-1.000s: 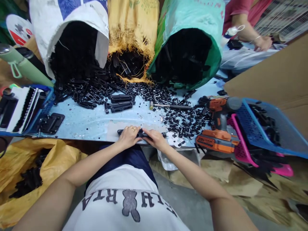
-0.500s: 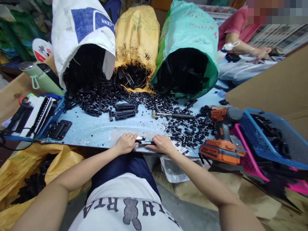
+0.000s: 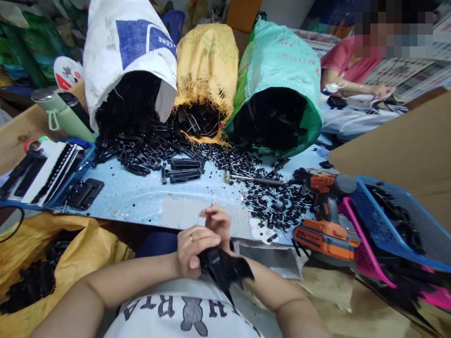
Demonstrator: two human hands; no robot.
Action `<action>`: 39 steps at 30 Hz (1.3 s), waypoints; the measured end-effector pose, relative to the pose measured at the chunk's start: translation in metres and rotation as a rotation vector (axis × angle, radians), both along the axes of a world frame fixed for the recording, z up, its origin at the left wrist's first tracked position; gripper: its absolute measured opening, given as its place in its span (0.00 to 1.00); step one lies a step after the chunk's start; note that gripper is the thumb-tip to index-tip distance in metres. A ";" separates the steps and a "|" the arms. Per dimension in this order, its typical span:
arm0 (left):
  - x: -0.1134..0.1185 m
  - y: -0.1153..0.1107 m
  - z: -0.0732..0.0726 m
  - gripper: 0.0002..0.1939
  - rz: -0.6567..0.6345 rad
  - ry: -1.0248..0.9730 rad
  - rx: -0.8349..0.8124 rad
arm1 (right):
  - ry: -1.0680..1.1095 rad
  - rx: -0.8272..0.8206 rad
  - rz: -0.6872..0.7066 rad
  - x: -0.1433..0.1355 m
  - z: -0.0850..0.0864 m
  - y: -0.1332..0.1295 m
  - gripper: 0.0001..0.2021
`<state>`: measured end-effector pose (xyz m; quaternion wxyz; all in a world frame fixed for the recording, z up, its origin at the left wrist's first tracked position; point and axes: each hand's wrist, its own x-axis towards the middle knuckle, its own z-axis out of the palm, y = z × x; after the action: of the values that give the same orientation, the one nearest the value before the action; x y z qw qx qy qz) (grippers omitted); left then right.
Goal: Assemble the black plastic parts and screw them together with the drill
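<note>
Left grip (image 3: 195, 245) is wrapped around a black part (image 3: 223, 270), and the thing is held up in front of the white shirt (image 3: 169, 306), short of the desk (image 3: 141, 196) edge. Probably it's brought in that close so it can be looked over or handled with both hands. As for looks: dark, a bit shiny, chunky near the fingers, flared and ragged-looking at the other end, though fine detail is lost to blur. Right grip (image 3: 219, 223) is raised just behind, fingers curled; whether anything is pinched there can't be told, since it's half covered by the left.

Past the edge, a grey sheet (image 3: 179, 211) is laid flat, maybe so the desktop gets spared. An orange drill (image 3: 322, 231) is parked off to the right, likely for easy reach. Small metal-stemmed pieces (image 3: 275, 206) are heaped beside it, with a long-shafted tool (image 3: 259, 180) laid among them, and a few black bars (image 3: 185, 175) are lined up farther left.

Behind all that, white (image 3: 102, 51), yellow (image 3: 207, 61) and green sacks (image 3: 282, 70) are tipped mouth-forward, presumably so stuff can be spilled out. Farthest off, a co-worker's hand (image 3: 382, 91) can be seen.
</note>
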<state>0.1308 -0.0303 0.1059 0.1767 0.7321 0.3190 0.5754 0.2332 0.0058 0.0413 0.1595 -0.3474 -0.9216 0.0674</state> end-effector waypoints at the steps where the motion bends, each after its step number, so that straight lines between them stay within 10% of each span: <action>1: -0.004 0.011 -0.012 0.35 0.046 0.065 0.059 | 0.015 0.007 -0.126 -0.008 -0.004 0.016 0.06; 9: -0.072 0.101 -0.083 0.23 0.132 0.947 0.139 | 0.439 0.025 -0.258 0.002 0.024 0.226 0.12; 14: -0.079 0.142 -0.076 0.22 0.249 1.025 -0.045 | 0.108 0.032 -0.456 -0.038 0.041 0.328 0.17; 20: -0.113 0.170 -0.053 0.20 0.622 0.827 -0.200 | 0.009 -0.050 -0.552 -0.068 0.046 0.368 0.22; 25: -0.190 0.163 -0.043 0.14 0.890 0.991 -0.505 | 0.508 -0.390 -0.594 -0.020 0.046 0.337 0.23; 30: -0.233 0.160 -0.059 0.16 0.728 1.214 -0.532 | 0.821 -0.847 -0.385 0.049 0.041 0.232 0.23; 35: -0.238 0.149 -0.057 0.13 0.720 1.219 -0.510 | 0.431 -0.695 -0.126 0.123 0.032 0.118 0.23; 39: -0.193 0.124 -0.048 0.15 0.628 0.928 -0.389 | 0.032 -0.409 -0.091 0.143 0.019 0.076 0.23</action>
<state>-0.0619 0.0942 0.0579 -0.0290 0.7320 0.6638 0.1508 0.3761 0.0818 0.0607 0.1030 -0.4126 -0.8695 0.2511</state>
